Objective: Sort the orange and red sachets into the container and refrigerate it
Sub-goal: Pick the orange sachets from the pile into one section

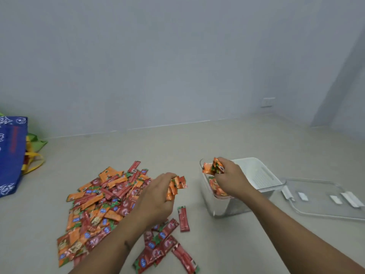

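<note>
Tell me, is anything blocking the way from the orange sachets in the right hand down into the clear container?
Nothing visible does. The right hand grips orange sachets above the open clear container; its lid lies off beside it.

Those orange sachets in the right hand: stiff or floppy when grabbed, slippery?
Probably floppy: the orange sachets bunch and splay at odd angles in the right hand. Likely light, since the left hand also holds several at once. The glossy wrappers look slick, so single ones may slip out of a loose grip over the clear container.
</note>
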A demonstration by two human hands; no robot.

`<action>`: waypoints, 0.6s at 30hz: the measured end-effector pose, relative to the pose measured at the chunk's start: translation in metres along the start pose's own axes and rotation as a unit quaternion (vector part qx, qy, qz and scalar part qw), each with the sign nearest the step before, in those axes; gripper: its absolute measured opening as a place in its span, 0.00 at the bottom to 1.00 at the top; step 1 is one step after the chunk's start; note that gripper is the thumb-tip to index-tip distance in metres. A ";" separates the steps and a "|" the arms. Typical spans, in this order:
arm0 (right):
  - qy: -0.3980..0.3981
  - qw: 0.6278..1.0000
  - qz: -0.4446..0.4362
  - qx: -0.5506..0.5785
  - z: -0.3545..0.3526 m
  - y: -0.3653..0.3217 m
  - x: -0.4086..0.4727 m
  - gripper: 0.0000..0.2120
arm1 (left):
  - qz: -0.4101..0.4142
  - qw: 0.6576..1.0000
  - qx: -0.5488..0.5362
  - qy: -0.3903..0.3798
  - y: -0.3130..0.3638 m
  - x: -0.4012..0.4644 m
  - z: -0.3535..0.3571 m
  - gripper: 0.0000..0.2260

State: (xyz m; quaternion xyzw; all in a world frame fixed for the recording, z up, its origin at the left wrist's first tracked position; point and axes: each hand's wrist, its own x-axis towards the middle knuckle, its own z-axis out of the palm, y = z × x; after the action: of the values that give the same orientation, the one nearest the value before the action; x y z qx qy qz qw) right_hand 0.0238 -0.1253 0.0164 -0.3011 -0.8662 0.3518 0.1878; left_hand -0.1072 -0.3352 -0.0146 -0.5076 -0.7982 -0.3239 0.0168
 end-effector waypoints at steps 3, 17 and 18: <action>-0.051 0.997 0.026 -0.054 -0.012 0.022 0.012 0.07 | -0.007 1.000 0.007 -0.011 0.023 0.022 0.018 0.14; -0.304 0.933 -0.067 -0.178 -0.042 0.078 0.007 0.16 | -0.136 0.990 0.032 -0.029 0.065 0.059 0.068 0.05; -0.299 0.918 -0.096 -0.241 -0.040 0.081 0.002 0.15 | -0.137 0.990 0.029 -0.023 0.069 0.065 0.069 0.05</action>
State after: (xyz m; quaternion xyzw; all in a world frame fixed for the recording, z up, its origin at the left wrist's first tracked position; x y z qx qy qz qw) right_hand 0.0753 -0.0584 -0.0149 -0.1337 -0.9653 0.1859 -0.1252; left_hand -0.0612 -0.2277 -0.0120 -0.4003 -0.8693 -0.2883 -0.0318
